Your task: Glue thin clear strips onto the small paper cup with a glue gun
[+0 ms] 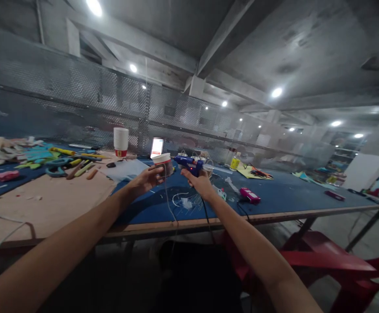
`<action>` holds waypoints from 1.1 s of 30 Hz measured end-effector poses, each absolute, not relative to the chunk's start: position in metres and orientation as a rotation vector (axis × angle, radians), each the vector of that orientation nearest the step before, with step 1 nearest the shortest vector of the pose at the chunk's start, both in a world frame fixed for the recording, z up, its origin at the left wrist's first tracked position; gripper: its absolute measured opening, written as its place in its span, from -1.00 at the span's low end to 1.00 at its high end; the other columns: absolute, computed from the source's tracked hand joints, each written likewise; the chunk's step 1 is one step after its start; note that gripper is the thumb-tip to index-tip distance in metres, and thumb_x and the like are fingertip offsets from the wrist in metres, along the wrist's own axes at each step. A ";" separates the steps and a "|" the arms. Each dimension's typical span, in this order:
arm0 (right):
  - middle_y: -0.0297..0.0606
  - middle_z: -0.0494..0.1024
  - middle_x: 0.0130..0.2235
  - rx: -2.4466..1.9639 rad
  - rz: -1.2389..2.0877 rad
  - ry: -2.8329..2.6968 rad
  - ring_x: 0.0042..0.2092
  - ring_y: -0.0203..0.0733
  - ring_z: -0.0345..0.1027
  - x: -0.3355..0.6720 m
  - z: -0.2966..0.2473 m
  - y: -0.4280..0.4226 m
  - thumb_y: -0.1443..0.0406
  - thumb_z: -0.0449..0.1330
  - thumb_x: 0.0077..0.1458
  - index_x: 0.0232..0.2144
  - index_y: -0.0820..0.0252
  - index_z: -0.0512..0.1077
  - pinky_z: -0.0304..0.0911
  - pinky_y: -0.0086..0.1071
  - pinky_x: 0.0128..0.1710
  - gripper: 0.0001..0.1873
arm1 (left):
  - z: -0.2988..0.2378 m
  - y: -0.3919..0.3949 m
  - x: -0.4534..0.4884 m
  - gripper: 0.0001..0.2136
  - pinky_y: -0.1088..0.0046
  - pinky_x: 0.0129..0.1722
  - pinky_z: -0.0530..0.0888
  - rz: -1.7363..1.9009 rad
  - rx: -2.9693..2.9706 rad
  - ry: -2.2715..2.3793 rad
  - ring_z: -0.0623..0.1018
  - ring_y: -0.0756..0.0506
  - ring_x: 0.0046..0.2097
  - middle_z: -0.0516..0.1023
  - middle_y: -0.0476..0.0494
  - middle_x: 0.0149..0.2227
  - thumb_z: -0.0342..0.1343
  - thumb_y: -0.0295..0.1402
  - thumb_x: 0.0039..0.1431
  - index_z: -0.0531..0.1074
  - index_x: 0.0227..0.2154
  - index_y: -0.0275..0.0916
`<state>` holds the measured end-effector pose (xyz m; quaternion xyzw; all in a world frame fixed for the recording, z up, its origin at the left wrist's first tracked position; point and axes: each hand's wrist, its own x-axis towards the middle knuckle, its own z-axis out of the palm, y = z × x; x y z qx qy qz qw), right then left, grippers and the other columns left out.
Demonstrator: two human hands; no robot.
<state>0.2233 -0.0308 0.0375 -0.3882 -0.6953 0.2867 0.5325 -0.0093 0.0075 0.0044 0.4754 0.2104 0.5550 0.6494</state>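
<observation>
My left hand [148, 179] is closed around a paper cup [163, 161] with a white rim, which it holds tilted above the table. A thin cord hangs down from beside the cup. In my right hand [201, 181] is a blue glue gun [189, 163], its nozzle pointing left, close to the side of the cup. A small red light glows on the gun. Its dark cable drops over the table's front edge. Whether the nozzle touches the cup I cannot tell.
A stack of white cups [121, 141] stands at the back left. Scissors [56, 168] and several tools lie left of it. A pink device [249, 195] rests on the blue tabletop [280, 198] at right. A red chair [328, 256] stands in front. Metal mesh [124, 98] runs behind.
</observation>
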 end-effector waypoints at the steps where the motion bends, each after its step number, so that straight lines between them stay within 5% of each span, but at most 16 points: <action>1: -0.43 0.36 -0.64 -0.937 0.674 -1.664 -0.56 -0.31 0.18 0.222 0.037 -0.030 -0.11 0.37 0.07 -0.48 0.17 0.54 0.14 -0.40 -0.51 -0.53 | 0.004 0.007 -0.009 -0.62 0.40 -0.16 0.58 1.265 1.083 0.481 0.72 -0.17 -0.12 0.77 -0.26 -0.09 0.50 -0.34 0.02 0.65 -0.06 -0.23; 6: -0.36 0.47 -0.57 -0.827 0.707 -1.677 -0.45 -0.20 0.37 0.213 0.039 -0.016 -0.08 0.39 0.07 -0.39 0.18 0.61 0.31 -0.36 -0.42 -0.57 | 0.006 0.007 -0.015 -0.60 0.33 -0.02 0.58 1.313 1.093 0.540 0.71 -0.18 -0.05 0.76 -0.27 -0.02 0.49 -0.32 0.05 0.65 -0.02 -0.24; 13: -0.19 0.72 -0.15 -0.634 0.808 -1.714 -0.10 0.01 0.58 0.189 0.024 0.023 -0.05 0.38 0.14 -0.10 0.18 0.66 0.51 -0.15 -0.03 -0.54 | 0.015 0.019 -0.031 -0.61 0.33 -0.05 0.55 1.359 1.138 0.660 0.70 -0.23 0.01 0.74 -0.30 0.01 0.52 -0.32 0.03 0.67 -0.05 -0.22; 33: -0.25 0.65 -0.29 -0.752 0.572 -1.806 -0.22 -0.07 0.50 0.205 -0.009 0.035 0.00 0.33 0.23 -0.27 0.14 0.64 0.43 -0.27 -0.22 -0.67 | -0.007 0.025 -0.027 -0.52 0.19 0.07 0.55 1.374 1.064 0.787 0.61 -0.36 0.20 0.71 -0.29 0.10 0.56 -0.22 -0.05 0.65 -0.03 -0.17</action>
